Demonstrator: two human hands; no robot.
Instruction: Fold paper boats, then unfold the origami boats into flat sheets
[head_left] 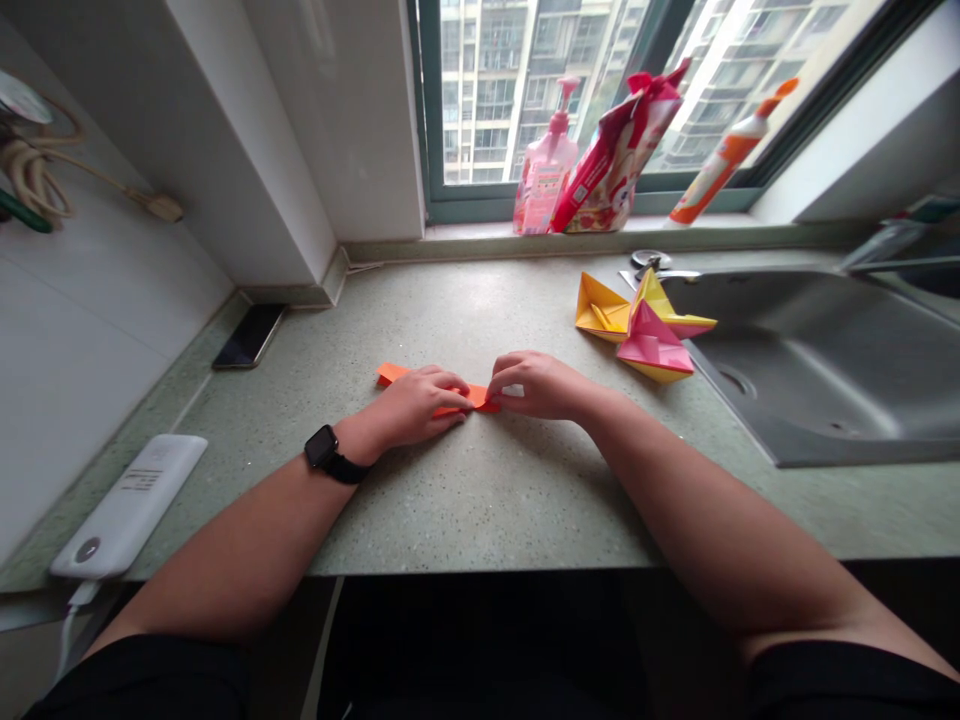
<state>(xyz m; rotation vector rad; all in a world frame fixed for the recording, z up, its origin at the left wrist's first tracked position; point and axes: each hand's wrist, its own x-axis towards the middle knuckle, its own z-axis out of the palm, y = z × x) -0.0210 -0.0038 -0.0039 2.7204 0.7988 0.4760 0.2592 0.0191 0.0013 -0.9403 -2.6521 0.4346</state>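
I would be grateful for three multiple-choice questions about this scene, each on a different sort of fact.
1. Where does the black smartphone lie?
A) In the sink
B) On the speckled green countertop
C) On the windowsill

2. What colour is the plastic pump bottle?
A) Pink
B) Blue
C) Green

3. The orange paper is:
A) Crumpled into a ball
B) Folded flat under the left hand and right hand
C) Torn into scraps

B, it lies left of the hands.
A, its body looks pink.
B, both hands press it down.
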